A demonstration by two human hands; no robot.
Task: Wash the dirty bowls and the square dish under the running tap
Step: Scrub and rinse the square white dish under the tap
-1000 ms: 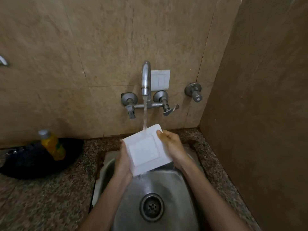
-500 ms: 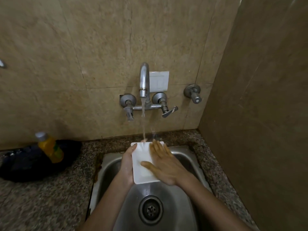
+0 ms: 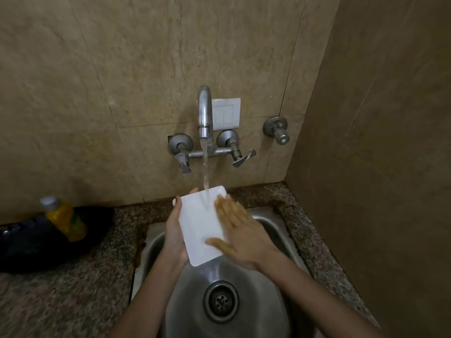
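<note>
Standing at the sink (image 3: 275, 223), a person holds a white dish (image 3: 200, 228) under the tap (image 3: 204, 111). The dish is up in the air over the back part of the sink. Its far edge reaches the back edge of the bench (image 3: 61, 301).

Water (image 3: 205, 172) runs down from the tap and lands on the far half of the dish.

The left hand (image 3: 173, 232) grips the left edge of the dish. Its thumb is on top and its fingers wrap round behind, with one fingertip peeking over the far edge.

The right hand (image 3: 240, 236) lies flat on the right side of the dish. Its fingers are straight and a bit spread, and its thumb points across the near part of the dish. This hand looks a little blurry.

The drain (image 3: 220, 301) sits in the bottom of the sink, nearer to me than the hands.

At the left of the bench, by the wall, a yellow bottle (image 3: 64, 218) with a pale cap is tilted against a black bag (image 3: 31, 245).

A white switch (image 3: 227, 112) is on the wall just behind the tap. A knob (image 3: 277, 129) sticks out of the wall to the right of it.
</note>
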